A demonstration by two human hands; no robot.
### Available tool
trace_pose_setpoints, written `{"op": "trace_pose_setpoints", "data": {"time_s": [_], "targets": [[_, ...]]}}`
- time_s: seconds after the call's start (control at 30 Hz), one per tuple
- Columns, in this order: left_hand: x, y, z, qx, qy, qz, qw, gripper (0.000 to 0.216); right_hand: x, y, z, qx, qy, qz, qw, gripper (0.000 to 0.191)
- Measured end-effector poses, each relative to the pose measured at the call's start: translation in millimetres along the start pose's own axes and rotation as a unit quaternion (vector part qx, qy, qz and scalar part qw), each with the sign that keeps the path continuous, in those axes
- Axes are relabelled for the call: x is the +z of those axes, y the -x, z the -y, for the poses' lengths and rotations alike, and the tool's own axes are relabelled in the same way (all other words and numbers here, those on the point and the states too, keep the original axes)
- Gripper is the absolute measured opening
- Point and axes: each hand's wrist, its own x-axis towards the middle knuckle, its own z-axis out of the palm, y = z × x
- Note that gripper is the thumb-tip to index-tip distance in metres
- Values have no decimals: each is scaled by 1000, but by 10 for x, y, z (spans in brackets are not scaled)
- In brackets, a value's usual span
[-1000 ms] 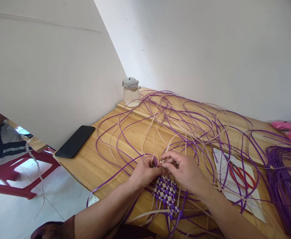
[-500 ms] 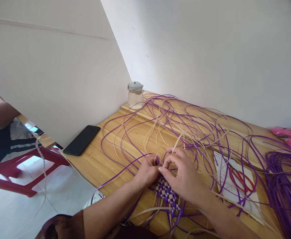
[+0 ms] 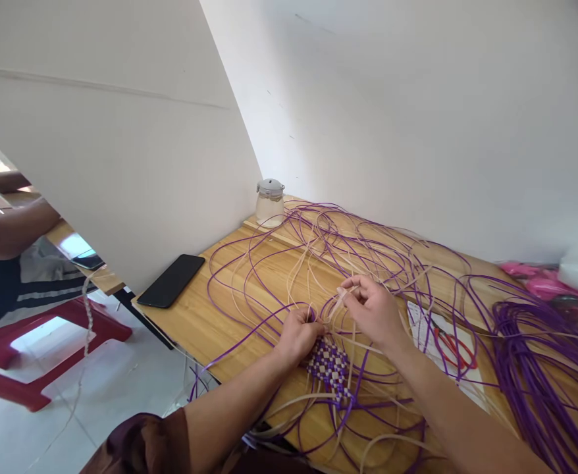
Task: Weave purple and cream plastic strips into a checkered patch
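Note:
A small woven piece [image 3: 329,367] in a purple and cream check lies on the table, with long purple and cream strands fanning out from it. My left hand [image 3: 299,334] is closed on the upper left edge of this weaving, thumb pressed down on it. To its right and slightly higher, my right hand [image 3: 370,306] pinches a cream strand [image 3: 337,306] between thumb and fingertips. That strand runs down toward the left hand's fingers. Where it enters the weave is hidden by the left hand.
Loose strands spread over the wooden table [image 3: 264,309]. A black phone [image 3: 171,281] lies at the left, near a lidded glass jar [image 3: 270,205] in the corner. Red-handled scissors [image 3: 454,349] rest on paper [image 3: 471,378]. A purple strand bundle [image 3: 521,355] and pink packages [image 3: 540,286] occupy the right.
My right hand has moved away from the left hand, to the right, drawing the cream strand with it. My left hand keeps its hold on the weaving. The view has shifted slightly.

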Motion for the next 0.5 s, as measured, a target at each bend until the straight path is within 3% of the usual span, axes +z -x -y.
{"op": "trace_pose_setpoints", "data": {"time_s": [0.1,0.2,0.27,0.33,0.4,0.43,0.5], "targets": [[3,-13,16,-2,1,2,1000,9,-26,-63,47,69,-161,44,983,29],[6,-21,30,-1,3,4,1000,8,-112,-123,160,89,-200,57,974,40],[7,-24,38,-4,2,3,1000,8,-220,-168,296,66,-182,51,980,46],[7,-26,44,-8,-1,2,1000,8,-409,-234,506,-8,-131,-12,991,57],[6,-26,47,-11,-3,2,1000,7,-713,-335,777,-85,-77,-119,986,71],[7,-26,47,-12,-3,2,1000,7,-905,-398,917,-100,-65,-159,980,75],[8,-27,46,-13,-3,3,1000,8,-1325,-540,1149,-74,-48,-167,982,80]]}}
